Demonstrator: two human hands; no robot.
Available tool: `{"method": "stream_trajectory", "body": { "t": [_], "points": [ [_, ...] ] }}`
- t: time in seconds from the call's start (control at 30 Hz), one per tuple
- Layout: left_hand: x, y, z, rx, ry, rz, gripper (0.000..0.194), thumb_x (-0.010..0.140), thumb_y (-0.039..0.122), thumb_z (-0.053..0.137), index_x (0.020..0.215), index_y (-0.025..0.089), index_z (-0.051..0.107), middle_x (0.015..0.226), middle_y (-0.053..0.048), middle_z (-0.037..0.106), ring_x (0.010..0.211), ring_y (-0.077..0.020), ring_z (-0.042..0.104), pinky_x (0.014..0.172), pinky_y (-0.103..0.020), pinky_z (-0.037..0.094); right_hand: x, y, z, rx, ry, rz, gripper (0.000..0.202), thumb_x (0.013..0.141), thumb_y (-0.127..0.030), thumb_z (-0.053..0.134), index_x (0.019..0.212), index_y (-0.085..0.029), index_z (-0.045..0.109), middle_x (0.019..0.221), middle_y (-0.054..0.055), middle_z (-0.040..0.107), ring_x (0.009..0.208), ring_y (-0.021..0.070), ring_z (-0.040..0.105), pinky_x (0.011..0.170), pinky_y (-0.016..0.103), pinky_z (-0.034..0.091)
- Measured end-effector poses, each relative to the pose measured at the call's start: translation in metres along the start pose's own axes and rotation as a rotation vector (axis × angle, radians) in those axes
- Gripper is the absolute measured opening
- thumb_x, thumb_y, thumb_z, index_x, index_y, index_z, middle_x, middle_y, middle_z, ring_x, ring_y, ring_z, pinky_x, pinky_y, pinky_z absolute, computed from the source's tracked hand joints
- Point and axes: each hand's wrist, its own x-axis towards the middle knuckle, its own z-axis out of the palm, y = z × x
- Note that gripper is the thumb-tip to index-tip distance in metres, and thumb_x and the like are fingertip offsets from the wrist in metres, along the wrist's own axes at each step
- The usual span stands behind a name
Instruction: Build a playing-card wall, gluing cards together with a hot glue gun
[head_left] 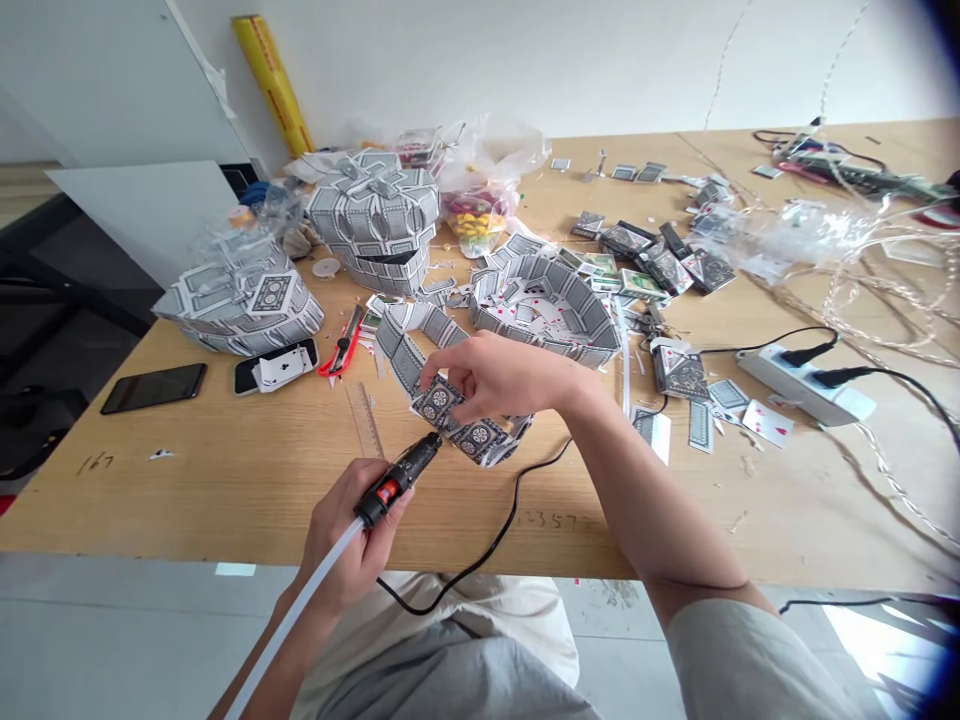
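Note:
My left hand (349, 540) is wrapped round a black hot glue gun (394, 482) with an orange part on its body. A long white glue stick (296, 622) runs out of its back end, and its nozzle points at a strip of folded playing cards (480, 437). My right hand (480, 378) pinches that strip from above, fingers closed on a card with a dark patterned back. The strip curves in an open loop, grey-backed cards on its far side. Just behind it lies a card-built basket (551, 310) with loose cards inside.
Two card-built boxes (379, 220) (244, 295) stand at the left, near two phones (154, 388) and a red utility knife (343, 343). A clear ruler (365, 420) lies near the glue gun. Card packs (664, 262), a power strip (806, 383) and tangled cords occupy the right.

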Motion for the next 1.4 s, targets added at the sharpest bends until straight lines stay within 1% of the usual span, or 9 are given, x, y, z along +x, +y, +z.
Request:
{"method": "stream_trajectory", "body": {
  "t": [0.53, 0.63, 0.77, 0.87, 0.97, 1.07, 1.17, 1.27, 1.4],
  "points": [
    [0.004, 0.001, -0.003, -0.010, -0.002, -0.054, 0.004, 0.103, 0.025, 0.063, 0.107, 0.023, 0.063, 0.092, -0.003, 0.073, 0.083, -0.0173, 0.072, 0.076, -0.025, 0.055, 0.000, 0.001, 0.002, -0.013, 0.002, -0.016, 0.046, 0.075, -0.012, 0.079, 0.121, -0.017, 0.076, 0.069, -0.006, 0.065, 0.061, 0.0114, 0.054, 0.061, 0.026, 0.035],
    [0.002, -0.001, -0.007, -0.019, -0.028, -0.107, 0.008, 0.103, 0.029, 0.063, 0.104, 0.022, 0.066, 0.090, -0.003, 0.074, 0.083, -0.0183, 0.072, 0.076, -0.026, 0.055, 0.001, 0.001, 0.002, -0.015, -0.002, -0.011, 0.047, 0.076, -0.011, 0.078, 0.122, -0.018, 0.076, 0.069, -0.006, 0.065, 0.061, 0.0113, 0.054, 0.062, 0.025, 0.035],
    [-0.011, -0.014, -0.016, -0.119, -0.070, -0.337, 0.024, 0.101, 0.042, 0.066, 0.102, 0.020, 0.075, 0.086, -0.004, 0.074, 0.077, -0.0206, 0.071, 0.070, -0.029, 0.056, 0.001, 0.003, 0.002, -0.016, 0.008, -0.009, 0.047, 0.076, -0.013, 0.079, 0.123, -0.019, 0.077, 0.072, -0.005, 0.067, 0.064, 0.0124, 0.057, 0.062, 0.025, 0.037],
    [-0.013, -0.034, -0.024, -0.313, -0.013, -0.641, 0.041, 0.098, 0.057, 0.065, 0.098, 0.017, 0.075, 0.069, -0.001, 0.065, 0.052, -0.0161, 0.058, 0.049, -0.028, 0.047, 0.001, 0.004, 0.002, -0.020, 0.013, -0.020, 0.047, 0.076, -0.014, 0.079, 0.123, -0.019, 0.077, 0.072, -0.004, 0.067, 0.065, 0.0127, 0.057, 0.062, 0.026, 0.037],
    [-0.004, -0.058, -0.034, -0.442, 0.045, -0.852, 0.054, 0.093, 0.070, 0.064, 0.085, 0.017, 0.069, 0.067, -0.002, 0.065, 0.049, -0.0160, 0.058, 0.049, -0.029, 0.050, -0.001, 0.004, 0.001, -0.015, 0.012, -0.024, 0.047, 0.076, -0.012, 0.080, 0.123, -0.017, 0.076, 0.070, -0.004, 0.066, 0.064, 0.0127, 0.056, 0.062, 0.026, 0.037],
    [0.007, -0.078, -0.044, -0.241, -0.003, -0.999, 0.066, 0.088, 0.083, 0.057, 0.068, 0.020, 0.062, 0.069, -0.008, 0.070, 0.054, -0.0198, 0.061, 0.043, -0.029, 0.047, -0.002, 0.002, -0.002, 0.000, 0.008, -0.015, 0.047, 0.076, -0.011, 0.080, 0.122, -0.017, 0.076, 0.070, -0.005, 0.065, 0.064, 0.0127, 0.057, 0.062, 0.025, 0.038],
    [0.011, -0.087, -0.051, 0.036, -0.102, -1.035, 0.069, 0.086, 0.086, 0.054, 0.068, 0.021, 0.066, 0.069, -0.009, 0.072, 0.063, -0.0265, 0.070, 0.051, -0.032, 0.055, -0.003, 0.001, -0.003, 0.010, 0.008, -0.012, 0.046, 0.077, -0.012, 0.080, 0.122, -0.017, 0.076, 0.070, -0.005, 0.064, 0.065, 0.0129, 0.057, 0.063, 0.025, 0.039],
    [0.011, -0.089, -0.052, 0.230, -0.161, -0.999, 0.067, 0.089, 0.084, 0.049, 0.067, 0.023, 0.067, 0.071, -0.011, 0.075, 0.062, -0.0304, 0.072, 0.063, -0.039, 0.058, -0.003, 0.003, -0.002, 0.004, 0.005, 0.003, 0.046, 0.077, -0.012, 0.079, 0.122, -0.017, 0.076, 0.071, -0.005, 0.065, 0.065, 0.0130, 0.057, 0.062, 0.025, 0.037],
    [0.015, -0.088, -0.051, 0.545, -0.192, -0.823, 0.063, 0.094, 0.078, 0.042, 0.068, 0.025, 0.064, 0.065, -0.015, 0.071, 0.069, -0.0398, 0.072, 0.064, -0.043, 0.051, -0.001, 0.005, -0.001, -0.007, -0.003, 0.017, 0.046, 0.076, -0.013, 0.078, 0.121, -0.018, 0.076, 0.072, -0.004, 0.066, 0.064, 0.0129, 0.057, 0.060, 0.026, 0.036]
  ]
}}
